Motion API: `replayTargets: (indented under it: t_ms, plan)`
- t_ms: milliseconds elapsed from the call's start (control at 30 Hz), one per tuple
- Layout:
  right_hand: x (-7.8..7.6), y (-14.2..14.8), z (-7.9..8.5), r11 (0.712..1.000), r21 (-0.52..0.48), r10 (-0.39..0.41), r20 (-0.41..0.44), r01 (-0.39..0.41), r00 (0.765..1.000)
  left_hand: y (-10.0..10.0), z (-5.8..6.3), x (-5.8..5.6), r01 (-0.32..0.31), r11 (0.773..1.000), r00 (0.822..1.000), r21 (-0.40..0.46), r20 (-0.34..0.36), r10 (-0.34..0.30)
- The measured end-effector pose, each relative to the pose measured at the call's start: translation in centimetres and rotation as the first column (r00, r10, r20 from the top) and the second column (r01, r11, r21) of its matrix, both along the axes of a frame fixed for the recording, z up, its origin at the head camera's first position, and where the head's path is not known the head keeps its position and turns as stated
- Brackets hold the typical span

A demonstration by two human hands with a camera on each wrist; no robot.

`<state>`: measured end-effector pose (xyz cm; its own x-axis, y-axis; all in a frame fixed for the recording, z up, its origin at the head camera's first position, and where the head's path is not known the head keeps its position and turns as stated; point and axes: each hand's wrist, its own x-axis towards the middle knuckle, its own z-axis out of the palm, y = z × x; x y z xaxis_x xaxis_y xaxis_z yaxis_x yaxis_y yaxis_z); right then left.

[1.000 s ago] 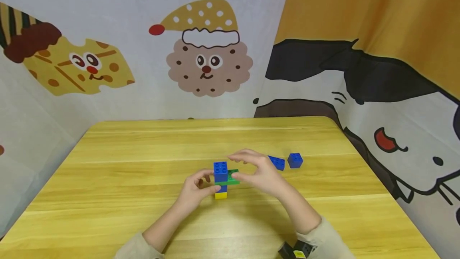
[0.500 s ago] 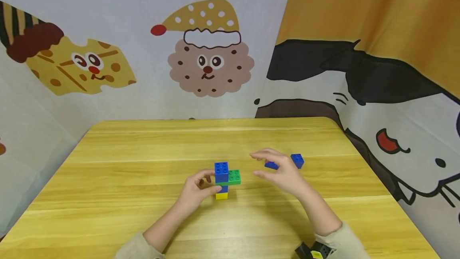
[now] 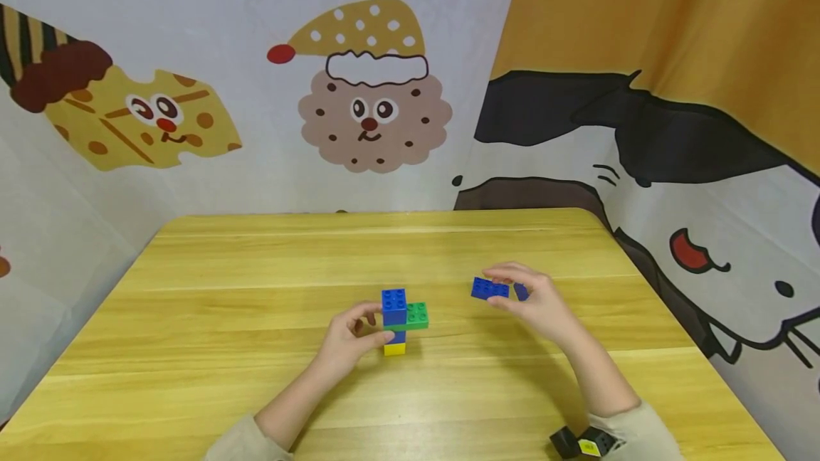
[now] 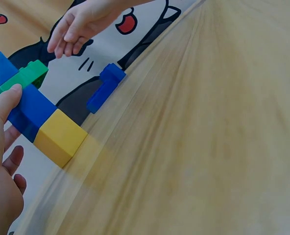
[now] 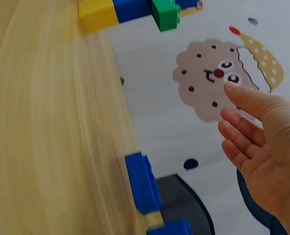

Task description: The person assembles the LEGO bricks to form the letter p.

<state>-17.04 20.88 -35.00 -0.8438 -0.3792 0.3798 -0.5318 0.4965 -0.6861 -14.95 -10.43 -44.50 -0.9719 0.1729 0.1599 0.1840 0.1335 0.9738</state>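
Fingers: our left hand (image 3: pixel 347 338) pinches the upright yellow, blue and green plastic brick stack (image 3: pixel 394 314); our right hand (image 3: pixel 537 303) hovers empty, parted, above the long blue plastic brick (image 3: pixel 487 289) on the wooden tabletop (image 3: pixel 269 262) | step: picking, we judge | next: we'd lower, then pinch

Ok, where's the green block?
In the head view, the green block juts right from the stack the left hand holds, under the top blue block.
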Motion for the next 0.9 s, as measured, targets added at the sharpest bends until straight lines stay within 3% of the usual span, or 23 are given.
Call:
replayTargets:
  t_ms: [400,900]
  plan:
    - [-3.0,4.7,-3.5,0.996,-0.044,-0.068,0.082,0.072,0.994,0.0,-0.1,0.0,0.003,1.0,1.0,-0.002,0.0,-0.003]
    - [-4.3,7.5,-5.2,0.988,-0.017,-0.153,0.103,0.156,0.983,0.0,-0.1,0.1,-0.002,1.0,1.0,0.0,0.0,0.002]
